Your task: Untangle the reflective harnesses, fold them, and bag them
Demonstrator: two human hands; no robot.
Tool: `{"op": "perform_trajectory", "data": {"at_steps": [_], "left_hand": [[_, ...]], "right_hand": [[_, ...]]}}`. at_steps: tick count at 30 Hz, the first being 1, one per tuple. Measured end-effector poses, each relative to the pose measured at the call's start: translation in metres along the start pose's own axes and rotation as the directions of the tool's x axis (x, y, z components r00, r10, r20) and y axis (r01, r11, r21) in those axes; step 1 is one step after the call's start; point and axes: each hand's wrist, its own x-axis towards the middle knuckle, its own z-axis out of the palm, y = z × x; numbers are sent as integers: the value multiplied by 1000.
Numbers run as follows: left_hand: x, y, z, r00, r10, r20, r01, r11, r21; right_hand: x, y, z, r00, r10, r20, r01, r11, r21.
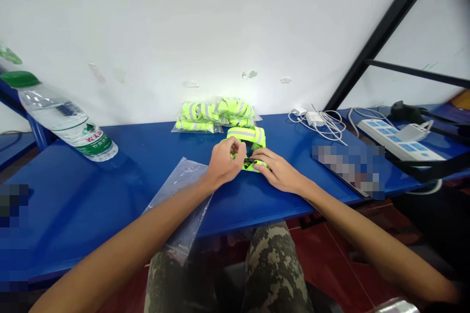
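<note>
A neon-yellow reflective strap with a silver band lies on the blue table, partly folded. My left hand is closed, pinching the strap's near end. My right hand rests next to it, fingers pressed on the same strap and a small black piece at its edge. An empty clear plastic bag lies under my left forearm and hangs over the table's front edge.
Bagged packs of the same yellow straps sit against the white wall. A water bottle with a green cap stands at the left. White cables and a charger, a power strip and a black frame occupy the right.
</note>
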Motion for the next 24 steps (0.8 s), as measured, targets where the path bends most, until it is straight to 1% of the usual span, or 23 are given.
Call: {"op": "perform_trajectory", "data": {"at_steps": [2,4,6,10,12,15,17,19,21,24], "left_hand": [[-2,1,1,999,53,-3,-52,994,96],[-2,-1,4,998,64,-21,-60,983,176],[1,-3,6,998,45,-44,-35,975,221],[8,-7,8,996,-42,-76,60,966,253],[10,-8,8,994,-80,-69,97,953,286],[11,-7,8,987,-142,-72,158,922,354],[11,-7,8,981,-183,-67,195,908,370],[10,-6,8,978,-205,-46,209,919,336],[10,-7,8,978,-204,-40,207,941,269],[11,-8,9,982,-176,-74,187,965,183]], "right_hand": [[3,4,-1,1000,28,-11,-28,999,42],[6,7,0,997,67,-45,-64,996,67],[10,8,4,986,131,-103,-121,987,104],[15,4,15,941,286,-180,-246,945,215],[16,1,19,920,308,-242,-269,946,180],[15,-2,22,871,294,-394,-304,952,39],[15,-3,23,841,309,-444,-321,946,48],[16,-4,24,827,348,-441,-320,937,139],[19,-4,24,829,376,-413,-308,925,224],[24,-1,24,833,401,-381,-297,905,303]]}}
